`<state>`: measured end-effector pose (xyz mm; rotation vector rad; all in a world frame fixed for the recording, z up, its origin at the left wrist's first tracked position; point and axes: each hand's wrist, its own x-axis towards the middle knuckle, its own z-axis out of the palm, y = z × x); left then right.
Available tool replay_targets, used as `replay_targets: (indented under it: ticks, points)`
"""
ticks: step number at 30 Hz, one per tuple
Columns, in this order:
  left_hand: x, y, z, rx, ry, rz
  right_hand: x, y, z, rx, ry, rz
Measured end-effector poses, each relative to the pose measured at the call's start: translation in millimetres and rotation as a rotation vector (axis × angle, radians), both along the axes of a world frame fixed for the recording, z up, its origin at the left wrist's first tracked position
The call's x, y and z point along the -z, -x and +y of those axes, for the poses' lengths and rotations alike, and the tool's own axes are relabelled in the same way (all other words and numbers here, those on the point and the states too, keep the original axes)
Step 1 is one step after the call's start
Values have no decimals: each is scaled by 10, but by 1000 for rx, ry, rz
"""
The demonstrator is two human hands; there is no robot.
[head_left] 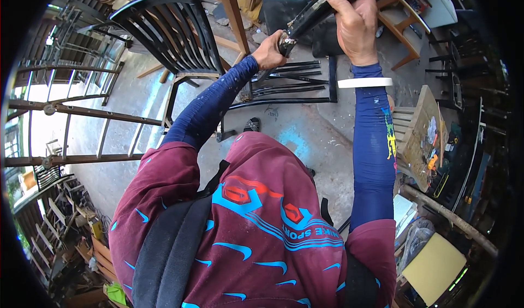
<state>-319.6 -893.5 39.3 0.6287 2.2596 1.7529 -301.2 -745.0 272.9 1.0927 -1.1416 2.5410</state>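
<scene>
My left hand (271,52) is closed around the lower end of a black wooden chair part (312,22), whose end looks chipped and pale. Higher up the same piece, my right hand (357,28) grips it with the thumb laid along it. The piece slants up to the right and runs out of the top of the view. Just below it on the floor lies a black slatted chair frame (297,102). Behind it is a dark rounded chair seat (275,8), partly hidden by the piece and my hands.
A black slat-backed chair (183,32) stands at the left, with a long ladder-like wooden frame (103,110) nearer. At the right are a wooden worktable (417,139) with tools, a pole (453,219) and a yellowish stool top (435,268). Blue paint stains the concrete floor (322,136).
</scene>
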Motion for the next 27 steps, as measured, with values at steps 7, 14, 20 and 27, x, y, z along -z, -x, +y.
replay_targets:
  ticks: [7,14,20,27]
  points:
    - [-524,-410,-72,117,-186,-212,-447,-281,12,891,-806,-6]
    - [-727,-393,8,833,-437,-564,-655,-344,-25,611,-392,-80]
    - [-706,-379,129,620,-597,-555,-550,-130,69,875,-512,-178]
    - [-325,-402,220,279,-333,-308,26,144,296,918,-378,-220]
